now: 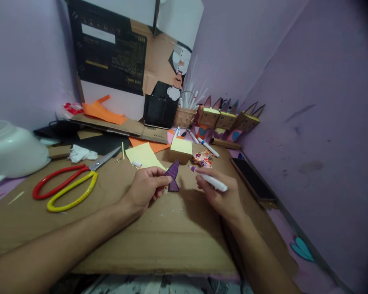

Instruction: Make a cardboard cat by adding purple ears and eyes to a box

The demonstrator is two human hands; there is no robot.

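Observation:
Between the thumb and fingers of my left hand [147, 183] is a small purple-coloured paper cutout [172, 173] with pointed ends, held just above the cardboard. My right hand [222, 194] grips a white marker [214, 182] like a pen, its purple tip pointing left toward the cutout but apart from it. Behind the hands sits a small cardboard box [180, 154] with a pale yellow top. A flower-patterned scrap [203, 158] lies right of the box, and a pale yellow sheet [144, 155] to its left.
Large scissors [76, 179] with red and yellow handles lie at left, by a white jug [14, 149]. A phone [253, 179] rests at right along the wall. At the back stand decorated boxes with pointed ears [227, 119] and a pot of white sticks [185, 116].

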